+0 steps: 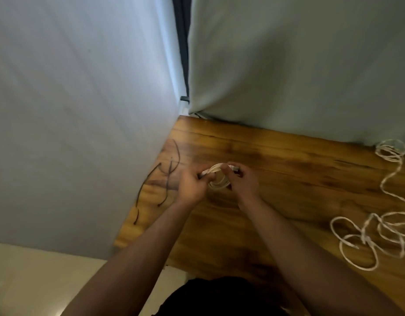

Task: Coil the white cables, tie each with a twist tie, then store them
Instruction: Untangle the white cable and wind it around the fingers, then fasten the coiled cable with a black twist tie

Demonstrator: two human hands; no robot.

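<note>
Spanning the lower right of the view, the wooden surface (pixel 288 174) carries everything, walled at 9 o'clock and 12 o'clock by pale fabric panels (pixel 83 110). Next in size, the loose white cables (pixel 365 238) sprawl at about 4 o'clock in tangled, uncoiled loops; a strand trails up from them to a smaller, looser bundle (pixel 389 150) at 2 o'clock, and whether that one is tied cannot be told.

Several dark twist ties (pixel 167 172) lie scattered at 9 o'clock beside the left panel, apparently unused. At the centre, just above the surface, sits the small white coil (pixel 217 179), wound into tight rounds and held between both hands. The left hand (pixel 192 183) has its grip closed on the coil's left side, fingers curled round the strands. The right hand (pixel 242 181) pinches the coil's upper right side, where a cable end seems to poke out.

By the look of it, the task is early: one cable is coiled but no tie is visible on it, the tangle at 4 o'clock remains to be wound, and nothing shown has been stored.
</note>
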